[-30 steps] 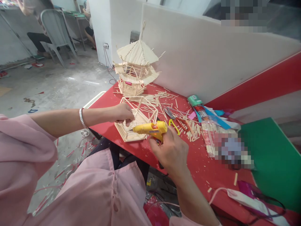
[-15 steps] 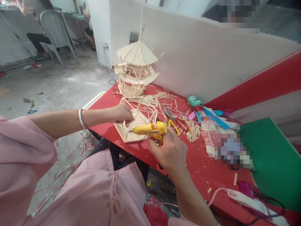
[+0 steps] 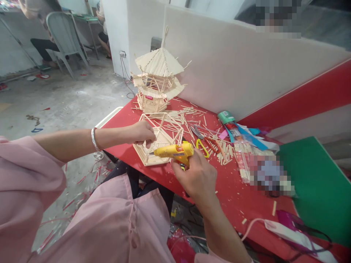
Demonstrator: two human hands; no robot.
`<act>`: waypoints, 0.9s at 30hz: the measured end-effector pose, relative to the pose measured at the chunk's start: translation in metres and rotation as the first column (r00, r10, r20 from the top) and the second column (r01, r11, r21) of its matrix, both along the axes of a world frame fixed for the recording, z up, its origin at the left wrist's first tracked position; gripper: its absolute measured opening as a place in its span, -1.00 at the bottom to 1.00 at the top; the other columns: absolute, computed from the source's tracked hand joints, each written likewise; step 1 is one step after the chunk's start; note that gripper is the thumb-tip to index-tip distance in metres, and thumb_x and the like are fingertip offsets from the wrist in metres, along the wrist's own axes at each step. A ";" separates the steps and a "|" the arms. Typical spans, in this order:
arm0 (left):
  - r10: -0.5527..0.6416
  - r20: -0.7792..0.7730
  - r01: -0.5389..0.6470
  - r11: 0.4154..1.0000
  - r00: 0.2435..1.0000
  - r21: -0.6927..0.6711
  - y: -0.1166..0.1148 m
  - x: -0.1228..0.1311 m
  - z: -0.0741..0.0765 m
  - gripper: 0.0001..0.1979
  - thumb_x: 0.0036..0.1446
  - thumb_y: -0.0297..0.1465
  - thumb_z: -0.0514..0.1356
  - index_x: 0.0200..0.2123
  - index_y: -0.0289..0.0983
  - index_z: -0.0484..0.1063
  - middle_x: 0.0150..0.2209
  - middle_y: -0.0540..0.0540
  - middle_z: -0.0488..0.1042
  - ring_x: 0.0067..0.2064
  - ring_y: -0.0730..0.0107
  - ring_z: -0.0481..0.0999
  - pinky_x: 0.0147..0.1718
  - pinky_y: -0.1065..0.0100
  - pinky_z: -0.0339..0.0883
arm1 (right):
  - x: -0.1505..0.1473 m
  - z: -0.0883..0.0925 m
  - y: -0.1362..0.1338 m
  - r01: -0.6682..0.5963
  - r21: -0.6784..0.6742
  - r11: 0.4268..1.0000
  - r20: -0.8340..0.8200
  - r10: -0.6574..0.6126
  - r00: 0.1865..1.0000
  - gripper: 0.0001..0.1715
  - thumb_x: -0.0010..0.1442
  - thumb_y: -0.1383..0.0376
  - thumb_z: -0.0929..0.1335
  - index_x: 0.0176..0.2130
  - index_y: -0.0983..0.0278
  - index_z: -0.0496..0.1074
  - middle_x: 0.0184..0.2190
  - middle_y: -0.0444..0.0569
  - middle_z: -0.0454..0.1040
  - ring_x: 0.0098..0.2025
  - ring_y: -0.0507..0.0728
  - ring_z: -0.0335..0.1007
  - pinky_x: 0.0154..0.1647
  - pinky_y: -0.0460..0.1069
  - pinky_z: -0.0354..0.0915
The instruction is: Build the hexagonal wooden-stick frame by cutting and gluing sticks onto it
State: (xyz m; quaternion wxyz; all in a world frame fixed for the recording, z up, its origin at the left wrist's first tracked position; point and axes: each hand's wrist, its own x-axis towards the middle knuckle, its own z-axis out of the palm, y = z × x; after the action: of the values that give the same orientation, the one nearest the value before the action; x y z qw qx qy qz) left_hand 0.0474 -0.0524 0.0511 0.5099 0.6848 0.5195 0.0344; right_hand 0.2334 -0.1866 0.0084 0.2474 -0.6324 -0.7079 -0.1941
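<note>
My right hand [image 3: 196, 170] is wrapped round a yellow hot glue gun [image 3: 175, 151], its nozzle pointing left at the near side of a part-built wooden stick model [image 3: 156, 160]. This model has a many-sided base of stacked sticks with thin posts and beams above it. My left hand [image 3: 142, 132] is closed in a pinch over the model's left side, just above the nozzle. What its fingertips hold is too small to make out. Behind stands a tiered pagoda [image 3: 159, 76] of the same pale sticks, with a pointed roof.
Loose sticks [image 3: 189, 113] litter the red table [image 3: 219, 193]. Pliers with red handles [image 3: 205, 138], yellow-handled scissors [image 3: 203, 148], a green can [image 3: 226, 117] and bagged sticks [image 3: 242, 160] lie to the right. A green board [image 3: 315, 182] and white power strip [image 3: 293, 237] are further right.
My right hand and the glue gun have shifted very slightly left. The left hand and the stick model look the same.
</note>
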 end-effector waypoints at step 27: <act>0.054 0.098 -0.056 0.998 0.994 0.010 0.001 0.000 -0.007 -0.73 -0.14 -0.51 0.21 -0.81 -0.31 0.37 -0.74 -0.10 0.39 -0.80 0.57 0.12 -0.80 0.44 -0.09 | 0.004 -0.005 -0.002 0.030 0.032 0.999 -0.029 -0.029 0.999 -0.72 0.10 0.18 0.30 -0.24 0.31 0.41 -0.38 -0.01 0.48 -0.40 0.12 0.40 -0.47 -0.04 0.17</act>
State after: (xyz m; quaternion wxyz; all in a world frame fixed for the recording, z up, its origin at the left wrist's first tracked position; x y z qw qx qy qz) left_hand 0.0472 -0.0517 0.0445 0.5290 0.6710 0.5125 0.0852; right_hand 0.2371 -0.1883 0.0035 0.2648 -0.6415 -0.6916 -0.2003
